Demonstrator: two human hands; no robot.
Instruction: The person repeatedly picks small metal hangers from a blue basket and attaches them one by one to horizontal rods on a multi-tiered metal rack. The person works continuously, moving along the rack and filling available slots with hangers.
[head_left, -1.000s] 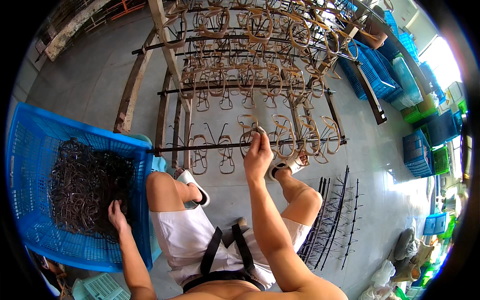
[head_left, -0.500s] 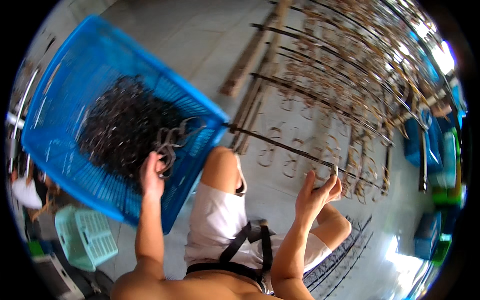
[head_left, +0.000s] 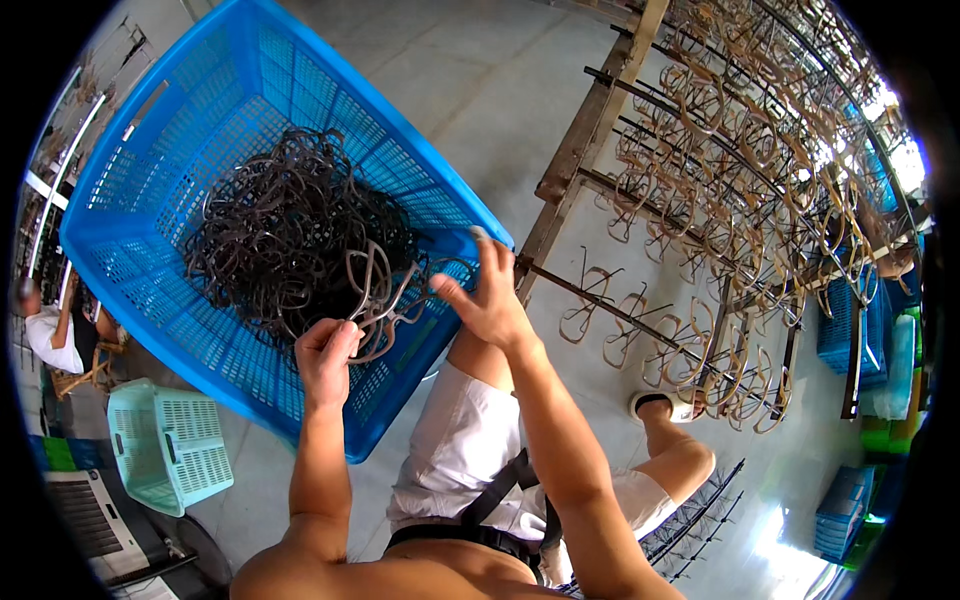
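Note:
My left hand is closed at the near side of a big blue basket, pinching several grey-brown looped pieces shaped like eyeglass frames. Beyond them lies a tangled heap of similar dark pieces inside the basket. My right hand is over the basket's right corner, thumb and fingers apart, with nothing seen between them. The thumb comes close to the ends of the held pieces; whether it touches them I cannot tell. Right of this hand, more looped pieces hang from a dark rod.
A wooden rack with several rods full of hanging brown frame-like pieces takes up the right. A pale green basket stands at lower left. Dark rods lie on the floor by my leg. Another person sits at far left.
My right hand has left the hanging rod and moved left to the basket's corner. My left hand still grips looped pieces. The view has shifted, and the rack appears farther right.

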